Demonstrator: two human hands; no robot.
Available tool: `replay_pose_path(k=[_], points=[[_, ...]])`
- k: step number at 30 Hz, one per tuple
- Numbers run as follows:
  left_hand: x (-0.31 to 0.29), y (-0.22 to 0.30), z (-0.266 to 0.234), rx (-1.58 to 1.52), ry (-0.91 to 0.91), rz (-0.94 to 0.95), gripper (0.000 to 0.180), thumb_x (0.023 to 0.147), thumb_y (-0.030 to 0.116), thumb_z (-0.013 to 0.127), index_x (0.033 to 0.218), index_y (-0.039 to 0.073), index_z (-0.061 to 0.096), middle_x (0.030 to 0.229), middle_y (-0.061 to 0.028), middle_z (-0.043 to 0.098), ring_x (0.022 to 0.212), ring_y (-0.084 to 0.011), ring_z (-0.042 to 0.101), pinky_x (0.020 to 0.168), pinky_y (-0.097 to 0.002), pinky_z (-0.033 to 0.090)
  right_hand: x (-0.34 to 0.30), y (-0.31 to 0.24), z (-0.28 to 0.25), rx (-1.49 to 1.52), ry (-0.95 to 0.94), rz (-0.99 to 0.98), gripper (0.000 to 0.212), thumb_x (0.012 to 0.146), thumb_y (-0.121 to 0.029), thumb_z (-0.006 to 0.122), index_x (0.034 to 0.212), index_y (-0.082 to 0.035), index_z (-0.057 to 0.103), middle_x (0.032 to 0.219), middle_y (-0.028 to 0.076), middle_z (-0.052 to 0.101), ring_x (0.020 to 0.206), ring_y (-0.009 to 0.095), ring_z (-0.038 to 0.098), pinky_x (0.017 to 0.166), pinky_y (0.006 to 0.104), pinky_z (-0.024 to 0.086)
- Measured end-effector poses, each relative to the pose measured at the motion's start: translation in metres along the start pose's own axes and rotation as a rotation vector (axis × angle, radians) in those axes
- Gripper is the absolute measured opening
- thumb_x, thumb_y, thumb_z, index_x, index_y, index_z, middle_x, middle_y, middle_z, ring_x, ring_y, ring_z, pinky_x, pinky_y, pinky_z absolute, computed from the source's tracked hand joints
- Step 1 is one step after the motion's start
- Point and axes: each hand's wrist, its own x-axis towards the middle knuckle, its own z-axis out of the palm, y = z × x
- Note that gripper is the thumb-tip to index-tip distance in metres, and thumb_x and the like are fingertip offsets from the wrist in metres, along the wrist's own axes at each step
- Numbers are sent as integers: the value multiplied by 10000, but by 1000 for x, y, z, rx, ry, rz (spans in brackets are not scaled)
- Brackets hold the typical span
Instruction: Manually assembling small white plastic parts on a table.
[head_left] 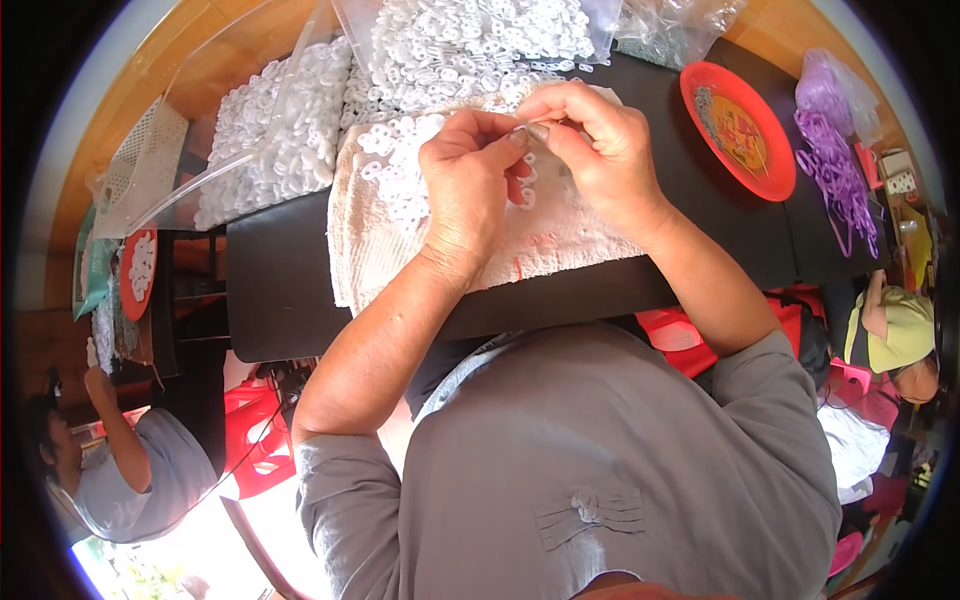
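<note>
Black tabletop (290, 290) on a wooden floor, co-workers seated low at both edges. From the left: clear bag of white rings (275, 130), white towel (400, 230) strewn with loose rings, red plate (745, 130), purple bands (835, 165). Pinched piece mostly hidden behind fingertips, too small to make out. Left hand (470, 185) and right hand (595, 150) meet above the towel, both pinching a small white ring (527, 130), pale, glossy.
</note>
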Motion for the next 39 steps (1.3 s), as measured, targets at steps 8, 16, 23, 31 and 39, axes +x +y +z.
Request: replay_pose_path(k=[8, 16, 23, 31, 39], points=[[0, 0, -1, -51, 14, 7, 49, 856, -37, 614, 899, -44, 593, 736, -81, 613, 555, -114, 559, 426, -239, 423, 0, -7, -1, 22, 39, 68, 151, 879, 42, 620, 1023, 7, 647, 920, 36, 693, 833, 87, 647, 734, 226, 509], [1, 1, 0, -50, 12, 3, 57, 856, -27, 621, 904, -44, 595, 741, -80, 614, 565, -117, 564, 435, -238, 428, 1, -5, -3, 15, 25, 120, 159, 890, 15, 630, 1047, 4, 647, 938, 39, 696, 867, 93, 651, 753, 234, 514], [1, 1, -1, -47, 8, 10, 63, 855, -30, 611, 913, -51, 601, 740, -82, 615, 569, -118, 568, 440, -239, 432, 1, -4, -3, 18, 16, 105, 163, 883, 21, 635, 1045, 5, 648, 926, 24, 692, 847, 62, 624, 740, 212, 496], [1, 0, -1, -31, -3, 3, 67, 840, -55, 595, 907, -49, 594, 734, -83, 610, 569, -118, 569, 439, -240, 431, 1, -3, -2, 11, 5, 90, 157, 886, 25, 625, 1038, -5, 649, 872, 27, 682, 809, 60, 610, 707, 213, 487], [0, -1, 0, -16, -12, 1, 60, 843, -59, 595, 902, -49, 593, 731, -79, 608, 550, -115, 562, 418, -240, 420, 0, -3, 1, -19, 1, 24, 141, 893, 46, 590, 1016, -1, 640, 847, 26, 668, 785, 62, 604, 685, 208, 485]])
